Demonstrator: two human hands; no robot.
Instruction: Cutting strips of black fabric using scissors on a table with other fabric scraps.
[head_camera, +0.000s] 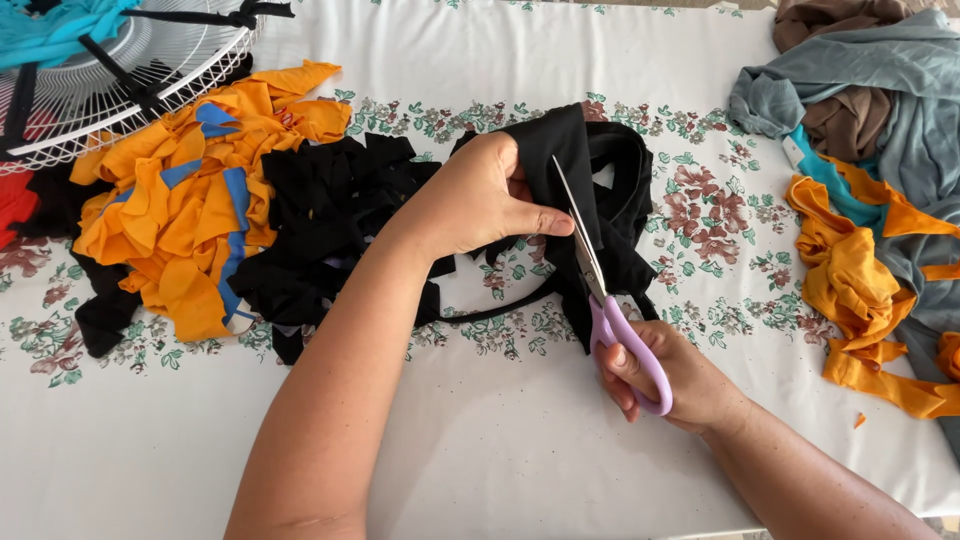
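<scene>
- Black fabric piece (575, 170) is lying near the middle of the white floral tablecloth (480, 450), and both hands are working on it.
- At the far left, a white wire fan guard (150, 60) is resting on the table edge, with black strips tied on it and turquoise cloth (45, 30) lying over it.
- Just below it, a heap of orange and blue scraps (190, 200) is lying on the cloth.
- Beside this heap, a pile of black scraps (330, 215) is spreading toward the middle, partly under the left forearm.
- Left hand (480, 195) is closing around the upper edge of the black fabric piece, pinching it between thumb and fingers and lifting it a little.
- Right hand (670, 375) is gripping the purple-handled scissors (605, 300), fingers through the loops; the blades are standing open narrowly against the black fabric.
- At the far right, orange strips (860, 290) are lying near a heap of grey, brown and teal garments (870, 90), well apart from the hands.
</scene>
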